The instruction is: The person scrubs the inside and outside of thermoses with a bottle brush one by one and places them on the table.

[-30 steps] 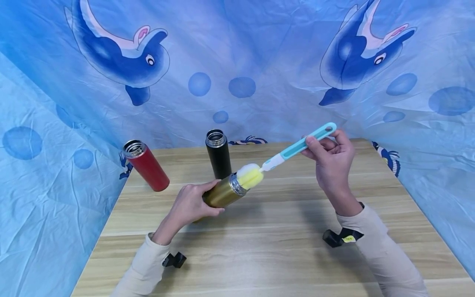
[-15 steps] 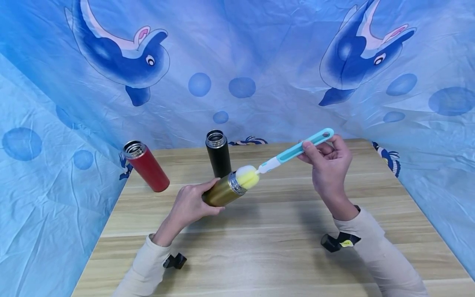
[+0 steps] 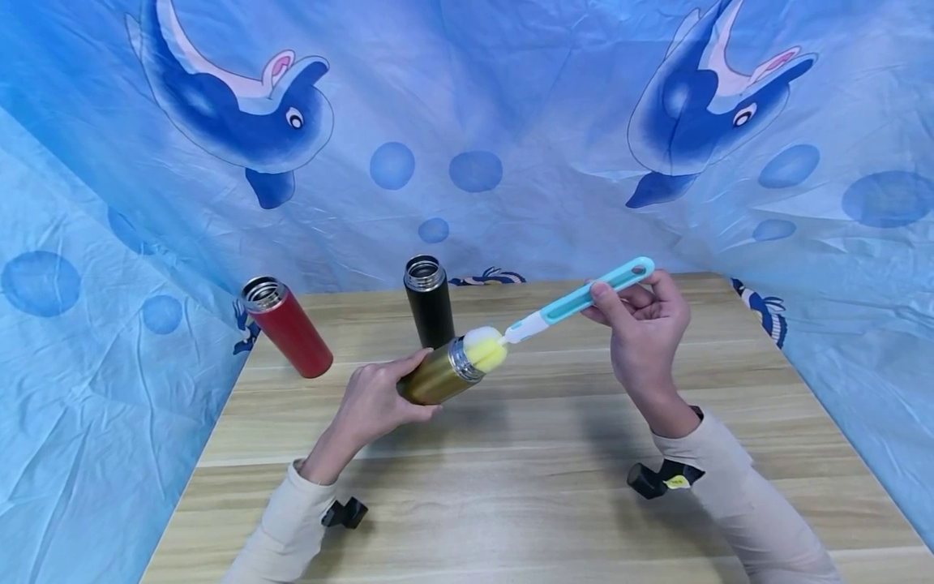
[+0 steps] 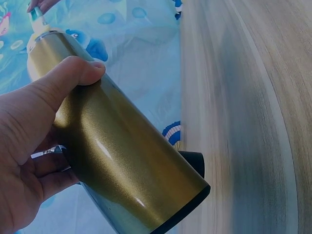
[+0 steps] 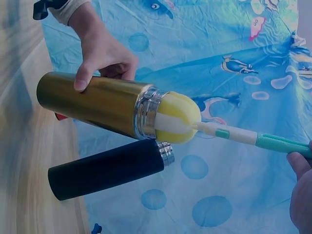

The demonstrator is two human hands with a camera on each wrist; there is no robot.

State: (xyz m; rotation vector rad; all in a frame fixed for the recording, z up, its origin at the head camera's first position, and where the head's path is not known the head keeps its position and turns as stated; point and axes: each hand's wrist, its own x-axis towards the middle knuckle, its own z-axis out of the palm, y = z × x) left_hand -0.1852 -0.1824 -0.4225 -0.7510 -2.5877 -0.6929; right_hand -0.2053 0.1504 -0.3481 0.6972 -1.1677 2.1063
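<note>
My left hand (image 3: 375, 401) grips a gold thermos bottle (image 4: 126, 146) round its body and holds it tilted above the table, mouth toward the right. The thumb lies across the gold wall in the left wrist view. My right hand (image 3: 649, 337) pinches the teal handle of a bottle brush (image 3: 569, 302) between thumb and fingers. The brush's yellow and white sponge head (image 5: 178, 118) sits at the bottle's steel mouth (image 5: 147, 112), partly inside it, with its rounded end bulging out. What part of the sponge lies inside the bottle is hidden.
An uncapped black bottle (image 3: 430, 312) stands just behind the gold one. Farther left stands an uncapped red bottle (image 3: 293, 334). The wooden table (image 3: 503, 503) ends at a blue curtain (image 3: 554, 211) printed with dolphins, which hangs at the back and sides.
My right hand has moved a little left and down with the brush, and the sponge head has gone slightly farther into the gold bottle's mouth. My left hand has stayed in place.
</note>
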